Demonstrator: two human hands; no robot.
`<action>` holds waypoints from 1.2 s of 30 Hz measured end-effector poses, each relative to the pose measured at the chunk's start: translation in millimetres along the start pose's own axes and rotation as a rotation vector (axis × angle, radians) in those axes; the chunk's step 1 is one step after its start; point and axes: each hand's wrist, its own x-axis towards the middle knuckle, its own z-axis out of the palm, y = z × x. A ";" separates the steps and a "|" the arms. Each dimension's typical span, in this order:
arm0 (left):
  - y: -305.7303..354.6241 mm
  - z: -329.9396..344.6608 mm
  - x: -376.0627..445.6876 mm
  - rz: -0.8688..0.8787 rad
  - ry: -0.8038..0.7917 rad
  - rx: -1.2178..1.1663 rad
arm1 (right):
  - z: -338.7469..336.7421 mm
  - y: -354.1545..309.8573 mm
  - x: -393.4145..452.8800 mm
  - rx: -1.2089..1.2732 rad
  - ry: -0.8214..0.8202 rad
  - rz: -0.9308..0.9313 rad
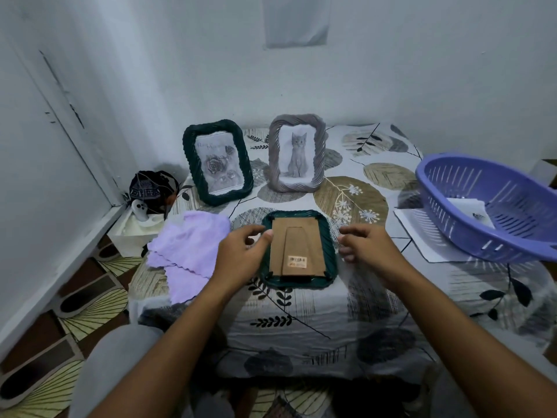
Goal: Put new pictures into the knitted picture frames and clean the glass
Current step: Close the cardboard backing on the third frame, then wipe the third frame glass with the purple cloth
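Observation:
A dark green knitted frame point(329, 242) lies face down in the middle of the table, its brown cardboard back point(297, 236) with a barcode sticker facing up. My left hand point(241, 254) is at the frame's left edge, thumb touching the cardboard back, fingers loosely curled. My right hand point(366, 245) hovers just right of the frame, fingers relaxed, holding nothing. Behind stand a dark green frame with a rose picture point(217, 164) and a grey frame with a cat picture point(297, 153). A lilac cloth point(188, 251) lies to the left.
A purple plastic basket point(494, 206) sits tilted at the right on a white sheet of paper point(422, 236), with paper inside it. A dark cap and a white box stand off the table's left corner point(150, 191). The wall is close behind and to the left.

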 end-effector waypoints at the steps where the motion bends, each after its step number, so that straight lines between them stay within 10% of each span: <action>1: 0.8 1.9 5.9 -0.031 -0.021 -0.008 | 0.6 -2.1 4.4 0.047 0.000 0.050; 16: 18.0 10.1 30.6 -0.290 -0.120 -0.313 | 4.6 -30.8 14.9 0.389 -0.099 0.221; 23: 70.1 0.7 29.2 -0.053 -0.086 -0.345 | 5.1 -73.4 -1.6 0.358 -0.080 0.015; 36: 107.8 0.1 28.5 -0.292 -0.296 -0.963 | 31.3 -98.0 -38.1 -0.146 0.027 -0.547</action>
